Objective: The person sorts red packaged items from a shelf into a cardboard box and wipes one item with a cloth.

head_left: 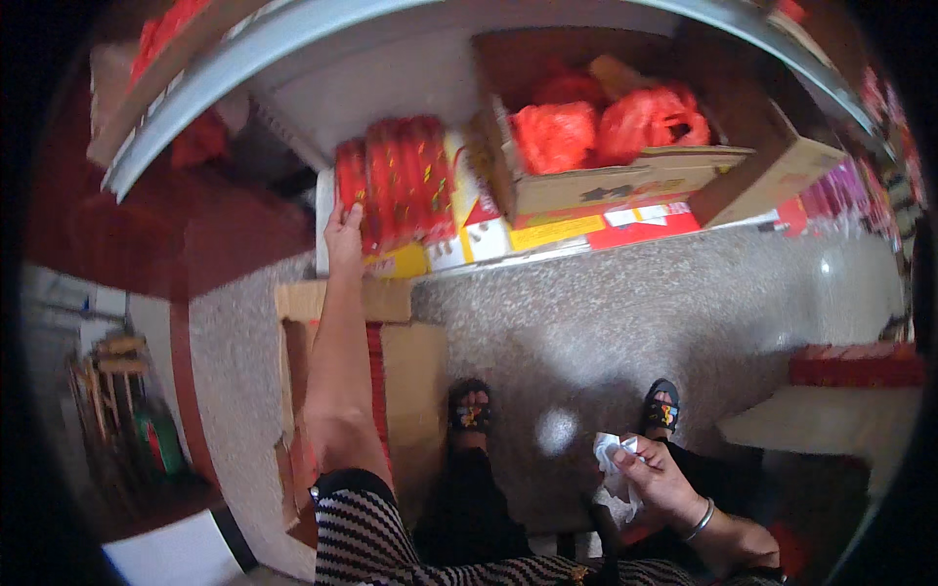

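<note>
My left hand [344, 231] reaches forward to the low shelf, its fingers apart and touching the near left edge of a row of long red packets [399, 181]. The packets lie side by side in glossy wrapping with small yellow marks. In front of my body, my right hand [657, 477], with a silver bangle at the wrist, is closed round a crumpled white tissue-like piece [614, 459]. An open cardboard box [415, 391] stands on the floor under my left forearm, with a strip of red showing inside; my arm hides part of it.
On the shelf [459, 256], right of the packets, an open carton [616, 186] holds red plastic bags [650, 122]. A pale metal shelf edge [225, 73] arches overhead. Red boxes [855, 366] stand at right; wooden stools [119, 376] and a green bottle [159, 441] stand at left.
</note>
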The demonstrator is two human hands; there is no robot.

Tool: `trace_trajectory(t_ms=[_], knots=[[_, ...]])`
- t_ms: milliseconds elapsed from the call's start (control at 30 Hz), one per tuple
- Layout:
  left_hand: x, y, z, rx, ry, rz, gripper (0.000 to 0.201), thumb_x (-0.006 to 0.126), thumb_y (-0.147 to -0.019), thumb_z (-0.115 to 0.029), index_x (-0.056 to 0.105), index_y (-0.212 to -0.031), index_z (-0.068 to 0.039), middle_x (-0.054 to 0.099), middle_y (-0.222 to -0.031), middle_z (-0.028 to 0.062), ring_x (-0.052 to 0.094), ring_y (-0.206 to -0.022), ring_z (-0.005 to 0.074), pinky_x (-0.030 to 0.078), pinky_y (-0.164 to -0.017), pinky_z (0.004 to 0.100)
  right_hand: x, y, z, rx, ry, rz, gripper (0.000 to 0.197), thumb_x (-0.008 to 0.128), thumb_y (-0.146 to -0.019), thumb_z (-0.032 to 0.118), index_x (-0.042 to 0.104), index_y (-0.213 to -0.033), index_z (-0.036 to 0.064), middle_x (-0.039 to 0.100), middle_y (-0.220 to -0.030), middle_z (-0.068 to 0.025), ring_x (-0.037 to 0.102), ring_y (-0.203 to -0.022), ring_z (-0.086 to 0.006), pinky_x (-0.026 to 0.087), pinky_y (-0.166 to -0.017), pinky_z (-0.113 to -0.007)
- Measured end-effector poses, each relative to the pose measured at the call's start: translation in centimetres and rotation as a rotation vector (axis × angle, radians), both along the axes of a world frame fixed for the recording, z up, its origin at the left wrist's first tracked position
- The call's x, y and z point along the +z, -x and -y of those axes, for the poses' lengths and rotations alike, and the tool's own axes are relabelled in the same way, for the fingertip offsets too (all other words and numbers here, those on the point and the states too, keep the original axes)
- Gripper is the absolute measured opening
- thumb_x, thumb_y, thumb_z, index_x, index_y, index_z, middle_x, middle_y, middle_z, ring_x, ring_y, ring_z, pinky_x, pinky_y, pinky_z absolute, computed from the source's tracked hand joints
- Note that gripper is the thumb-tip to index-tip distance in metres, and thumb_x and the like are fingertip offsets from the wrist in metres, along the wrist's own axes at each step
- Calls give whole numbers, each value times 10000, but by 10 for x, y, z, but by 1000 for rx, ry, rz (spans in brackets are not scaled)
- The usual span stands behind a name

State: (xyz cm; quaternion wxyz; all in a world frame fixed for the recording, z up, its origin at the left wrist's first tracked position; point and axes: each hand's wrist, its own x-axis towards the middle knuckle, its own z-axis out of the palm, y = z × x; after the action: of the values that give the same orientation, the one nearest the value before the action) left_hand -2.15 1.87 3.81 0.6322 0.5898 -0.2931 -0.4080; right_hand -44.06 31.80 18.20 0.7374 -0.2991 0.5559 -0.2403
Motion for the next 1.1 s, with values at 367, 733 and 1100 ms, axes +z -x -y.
trace_trajectory(t_ms=[367, 733, 1100], knots=[[6, -109, -263, 269, -109, 103, 164, 480, -907, -106, 555, -1015, -8, 614, -864, 101, 600, -706, 144, 516, -652, 257, -22, -20, -7, -91, -124, -63, 217, 554, -866, 240, 585, -918, 32, 618, -778, -85, 612, -710, -177, 496, -637, -294], [-127, -105, -297, -149, -821, 969, 373, 550, -798, -188, 521, -1122, -4, 550, -1072, 257, 544, -969, 386, 442, -845, 416, -26, -55, -7, 64, -52, -189, 190, 526, -884, 239, 567, -894, 53, 594, -732, -23, 547, -587, -100, 435, -520, -238], [-181, -137, -324, -123, -927, 739, 616, 676, -665, -431, 574, -1093, 0, 589, -1053, 229, 568, -998, 334, 450, -857, 398, -35, -68, -4, 112, -64, -213, 196, 536, -882, 250, 577, -920, 63, 580, -752, -13, 543, -626, -99, 430, -535, -235]])
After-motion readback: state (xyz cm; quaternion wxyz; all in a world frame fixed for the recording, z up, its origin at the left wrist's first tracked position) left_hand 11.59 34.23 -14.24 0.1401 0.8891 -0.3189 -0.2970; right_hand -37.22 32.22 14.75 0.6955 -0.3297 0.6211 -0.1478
